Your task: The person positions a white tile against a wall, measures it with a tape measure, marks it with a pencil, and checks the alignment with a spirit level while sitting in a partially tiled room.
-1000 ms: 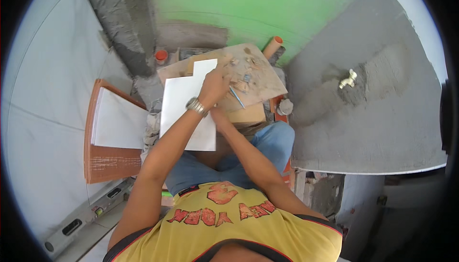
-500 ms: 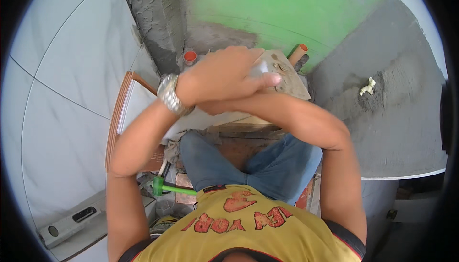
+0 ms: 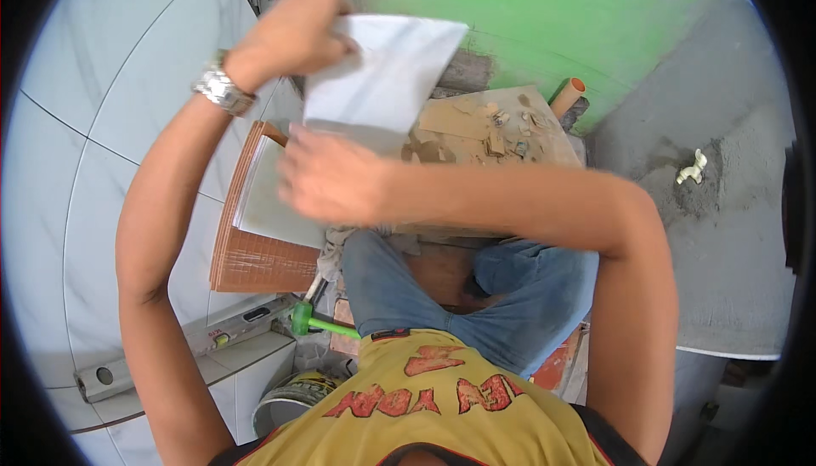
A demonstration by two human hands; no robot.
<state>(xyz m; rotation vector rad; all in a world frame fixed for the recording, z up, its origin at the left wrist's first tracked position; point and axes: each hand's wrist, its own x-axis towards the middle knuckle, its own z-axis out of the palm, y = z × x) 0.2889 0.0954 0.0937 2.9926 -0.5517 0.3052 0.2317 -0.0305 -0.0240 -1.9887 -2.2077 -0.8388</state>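
Note:
My left hand (image 3: 297,32), with a silver watch, grips a white tile (image 3: 382,62) by its upper left corner, raised over the worktable. My right hand (image 3: 331,177) is at the tile's lower left corner, its fingers smeared by motion. Whether they hold the tile is unclear. Beyond my right forearm lies a dusty board (image 3: 548,130) with small broken pieces on it. Beside that hand, at my left, white tiles (image 3: 263,198) lean with a brown carton (image 3: 263,262).
An orange pipe (image 3: 568,96) stands by the green wall (image 3: 544,24). A tap (image 3: 691,173) juts from the grey right wall. Near my legs are a green-handled mallet (image 3: 331,324), a long level (image 3: 217,338) and a bucket (image 3: 280,406). Tiled wall (image 3: 110,211) rises at left.
My left hand has moved up and to the left, lifting the white tile from the board. My right forearm has swung across the board toward the left, and its hand now shows at the tile's lower edge.

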